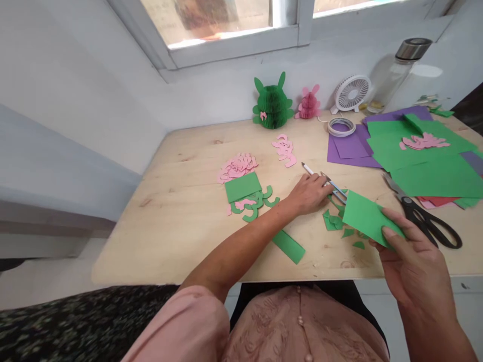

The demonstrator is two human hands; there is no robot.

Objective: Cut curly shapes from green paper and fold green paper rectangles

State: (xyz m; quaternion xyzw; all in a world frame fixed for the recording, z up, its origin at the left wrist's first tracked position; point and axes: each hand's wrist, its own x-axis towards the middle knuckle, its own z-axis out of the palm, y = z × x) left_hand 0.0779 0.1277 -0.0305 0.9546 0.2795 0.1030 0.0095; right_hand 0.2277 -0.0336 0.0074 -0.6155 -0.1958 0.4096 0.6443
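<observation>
My right hand (409,246) pinches a green paper piece (368,213) by its right end, above the table's front right part. My left hand (311,193) reaches across the table, its fingers closed at a white pencil (307,168) and the pale handles of small scissors (334,186); which of these it grips is hard to tell. Green scraps (332,221) lie just beneath the held paper. Left of my forearm are a green rectangle (242,187), green curved cutouts (251,210) and a pile of pink cutouts (238,167). A green strip (290,246) lies below my forearm.
Black-handled scissors (424,213) lie at the right, beside green sheets (437,176) and purple sheets (347,148). A tape roll (341,127), white fan (352,94), glass bottle (396,75), green paper figure (272,105) and pink figure (308,104) stand along the back.
</observation>
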